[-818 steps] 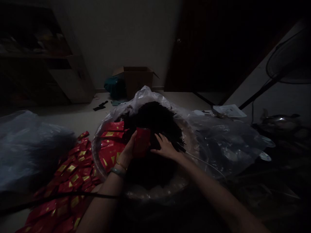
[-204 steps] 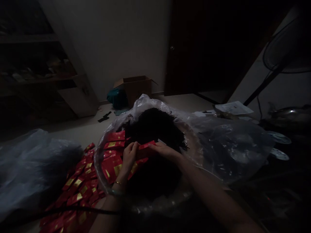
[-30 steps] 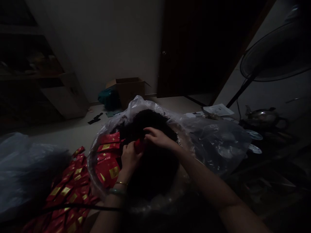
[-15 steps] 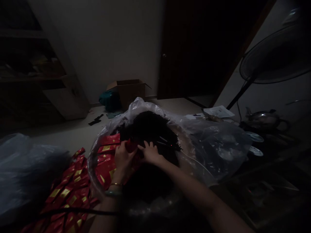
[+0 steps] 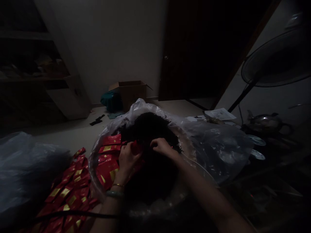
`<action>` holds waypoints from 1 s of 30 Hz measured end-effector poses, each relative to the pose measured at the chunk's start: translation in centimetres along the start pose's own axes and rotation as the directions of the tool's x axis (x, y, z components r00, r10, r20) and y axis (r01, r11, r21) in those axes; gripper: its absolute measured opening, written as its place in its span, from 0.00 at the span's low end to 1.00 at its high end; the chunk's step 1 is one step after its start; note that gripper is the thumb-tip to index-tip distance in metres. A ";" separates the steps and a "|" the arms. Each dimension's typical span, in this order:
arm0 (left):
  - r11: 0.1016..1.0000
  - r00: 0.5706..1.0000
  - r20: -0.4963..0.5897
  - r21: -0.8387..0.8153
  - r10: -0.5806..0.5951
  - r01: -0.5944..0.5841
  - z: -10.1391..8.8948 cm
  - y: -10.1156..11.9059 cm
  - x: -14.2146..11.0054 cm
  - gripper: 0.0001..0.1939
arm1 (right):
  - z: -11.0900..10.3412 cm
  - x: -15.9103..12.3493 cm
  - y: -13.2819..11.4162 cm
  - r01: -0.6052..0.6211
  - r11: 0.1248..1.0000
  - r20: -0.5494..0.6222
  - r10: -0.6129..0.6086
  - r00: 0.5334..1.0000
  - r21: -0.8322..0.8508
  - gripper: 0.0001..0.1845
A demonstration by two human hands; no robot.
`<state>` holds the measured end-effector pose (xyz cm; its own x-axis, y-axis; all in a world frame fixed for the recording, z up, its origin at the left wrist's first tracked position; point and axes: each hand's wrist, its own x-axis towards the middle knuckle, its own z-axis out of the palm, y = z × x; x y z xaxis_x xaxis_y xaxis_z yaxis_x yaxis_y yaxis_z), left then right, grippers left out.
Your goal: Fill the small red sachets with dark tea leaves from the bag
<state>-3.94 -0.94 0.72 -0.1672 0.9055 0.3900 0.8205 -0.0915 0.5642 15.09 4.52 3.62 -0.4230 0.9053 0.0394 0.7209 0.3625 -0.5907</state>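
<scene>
My left hand (image 5: 127, 157), with a bangle at its wrist, is closed round a small red packet (image 5: 136, 148). Just right of it, my right hand (image 5: 162, 146) has its fingers curled together over a dark, crumbly heap (image 5: 152, 124) that resembles loose tea leaves. Whatever those right fingers hold is hidden. The heap fills a round container lined with clear plastic (image 5: 139, 105). Inside its left side lie several flat red packets with gold labels (image 5: 107, 166). A tiny red light shows beside my right wrist; its device is too dark to make out.
More red packets (image 5: 73, 197) are piled outside the container at left, beside a clear plastic bag (image 5: 26, 161). An open cardboard box (image 5: 133, 94) stands on the floor ahead. At right are a kettle (image 5: 264, 123) and a standing fan (image 5: 274, 61). A pale cord (image 5: 198, 164) crosses the plastic.
My right hand has moved right, away from the left hand, and its spread fingers have curled in. The left hand has shifted slightly right with the red packet.
</scene>
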 end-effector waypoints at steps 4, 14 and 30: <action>0.999 1.000 0.013 0.036 -0.006 0.006 0.2 0.2 -0.1 0.22 | -2.8 0.2 -2.2 -0.003 0.987 -0.104 0.020 0.994 0.160 0.16; 1.000 0.998 -0.054 -0.015 0.012 -0.012 0.6 0.1 -0.1 0.25 | -3.2 0.9 -6.6 0.112 0.933 -0.117 -0.076 0.990 0.341 0.19; 0.731 0.887 0.460 -0.616 0.033 0.292 -1.1 0.2 0.4 0.25 | -2.1 0.7 -4.5 0.259 0.941 0.145 -0.293 0.945 0.216 0.11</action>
<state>-4.39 -1.04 1.78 0.1302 0.9910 0.0298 0.2144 -0.0575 0.9751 12.68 3.95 8.02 -0.6905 0.7173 0.0938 0.4506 0.5279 -0.7199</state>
